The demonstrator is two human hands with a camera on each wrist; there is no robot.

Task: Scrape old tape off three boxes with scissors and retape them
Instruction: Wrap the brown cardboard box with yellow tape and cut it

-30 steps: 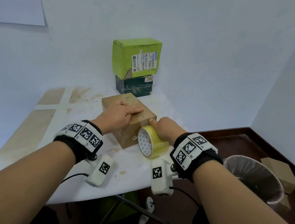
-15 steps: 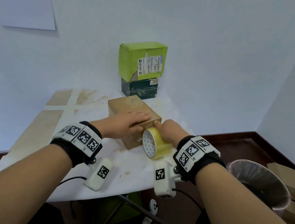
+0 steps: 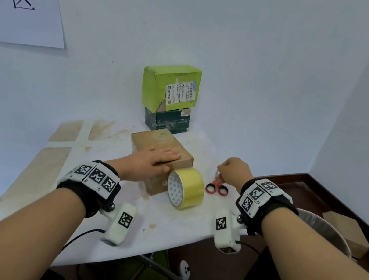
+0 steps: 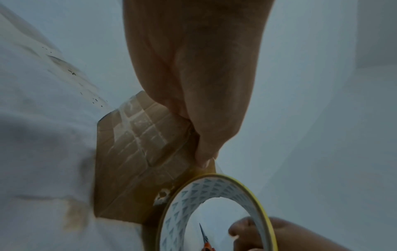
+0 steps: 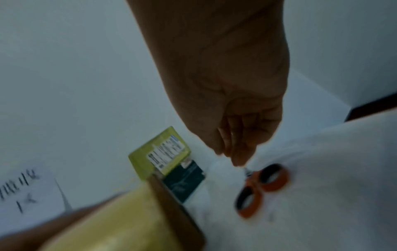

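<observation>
While tape runs from roll to box, step judged: cutting.
Head: left hand (image 3: 150,162) flat on brown box (image 3: 165,144); right hand (image 3: 234,171) pinches scissors (image 3: 216,188) beside tape roll (image 3: 186,187).
Left wrist: thumb (image 4: 206,152) presses the tape end.
Right wrist: fingertips (image 5: 236,158) on the blades; regrip by handles next.

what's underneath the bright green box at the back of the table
The bright green cardboard box sits on a dark green box, which stands on the white-covered table against the wall. The dark box's top face is covered, so anything between the two cannot be seen.
</observation>
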